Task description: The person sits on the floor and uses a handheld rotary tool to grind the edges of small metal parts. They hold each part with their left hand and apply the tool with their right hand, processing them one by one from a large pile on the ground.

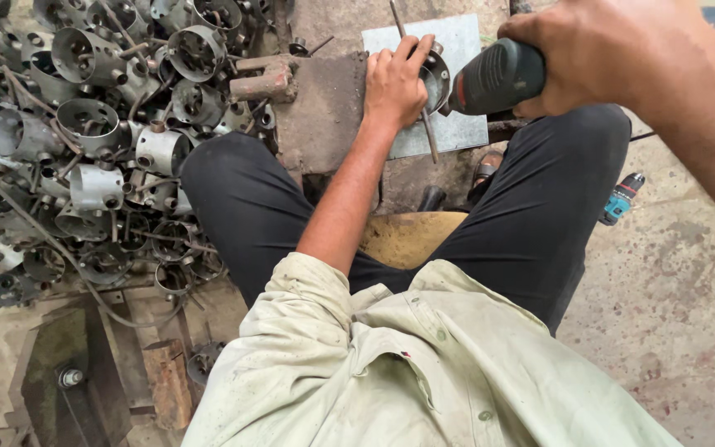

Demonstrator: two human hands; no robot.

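My left hand (394, 81) presses a round metal cup-shaped part (434, 83) down on a grey metal plate (461, 50) in front of me. A thin metal rod (429, 132) runs under the part and out toward me. My right hand (589, 54) grips a dark green power drill (496, 77), its nose pointing left into the metal part. I sit with both knees apart in black trousers, one knee at each side of the plate.
A large heap of similar round metal parts (93, 124) fills the left. A rusty block (324, 108) lies beside the plate. A blue cordless drill (622, 197) lies on the concrete floor at right. Metal pieces and a bolt (70, 377) lie at lower left.
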